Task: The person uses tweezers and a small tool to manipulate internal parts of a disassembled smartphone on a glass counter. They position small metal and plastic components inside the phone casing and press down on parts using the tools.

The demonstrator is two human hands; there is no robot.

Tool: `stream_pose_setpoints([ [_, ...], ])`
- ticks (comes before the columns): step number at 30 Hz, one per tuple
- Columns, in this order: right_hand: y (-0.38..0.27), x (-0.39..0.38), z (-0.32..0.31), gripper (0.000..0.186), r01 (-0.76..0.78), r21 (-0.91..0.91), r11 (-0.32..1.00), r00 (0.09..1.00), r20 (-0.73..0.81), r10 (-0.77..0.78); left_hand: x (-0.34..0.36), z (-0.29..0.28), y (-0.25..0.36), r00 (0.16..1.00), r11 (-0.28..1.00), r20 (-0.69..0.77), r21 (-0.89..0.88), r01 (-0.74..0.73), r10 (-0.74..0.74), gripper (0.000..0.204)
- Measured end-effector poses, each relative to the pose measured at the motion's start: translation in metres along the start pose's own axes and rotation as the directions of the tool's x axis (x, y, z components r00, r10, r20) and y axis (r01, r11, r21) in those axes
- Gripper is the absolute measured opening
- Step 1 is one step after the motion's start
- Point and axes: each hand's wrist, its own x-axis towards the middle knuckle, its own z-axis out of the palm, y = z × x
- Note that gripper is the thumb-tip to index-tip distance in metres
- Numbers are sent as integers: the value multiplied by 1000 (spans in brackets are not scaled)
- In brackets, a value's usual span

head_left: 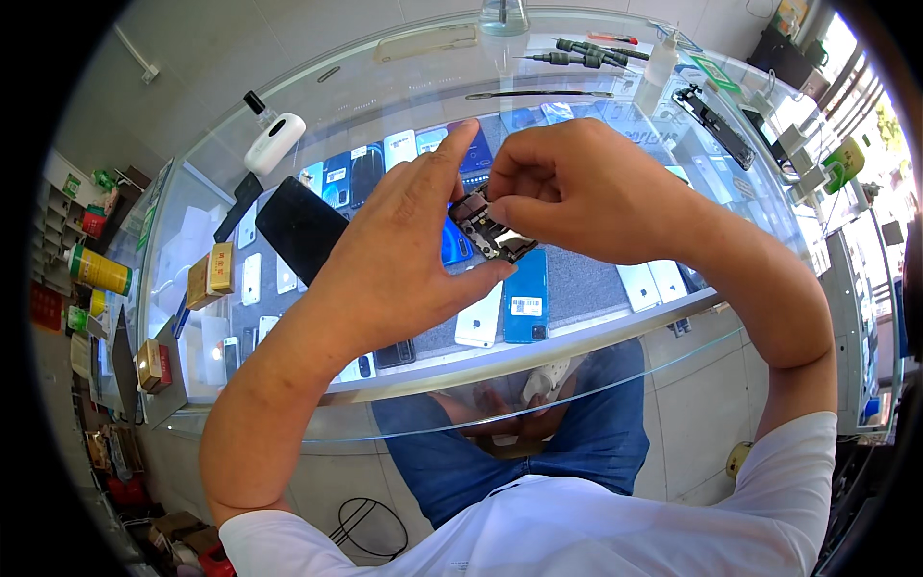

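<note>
My left hand (pixel 389 250) grips a phone circuit board (pixel 478 229) by its edges, thumb on the near side and fingers on the far side. The board is held above the glass top of a display case (pixel 630 322). My right hand (pixel 601 192) is at the board's right side with curled fingers and the thumb pressed in against it. Whatever lies between those fingertips is hidden. To the left of my left hand is a black phone-shaped slab (pixel 300 226), partly covered by that hand.
Several phones, such as a blue one (pixel 526 288), lie beneath the glass. On top are a white rounded device (pixel 275 143), screwdrivers (pixel 583 55), a thin black tool (pixel 538 94), a dropper bottle (pixel 662 61), a long phone part (pixel 713 126) and a small box (pixel 211 275).
</note>
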Motion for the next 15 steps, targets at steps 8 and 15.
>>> stream_pose_setpoints([
  [8, 25, -2, -4, 18, 257, -327, 909, 949, -92, -301, 1, -2, 2, 1000, 1000, 22, -5, -13, 13, 112],
  [15, 25, -4, 6, 15, 310, -366, 878, 936, -42, -348, -1, 0, -1, 999, 999, 6, 12, -44, 44, 111],
])
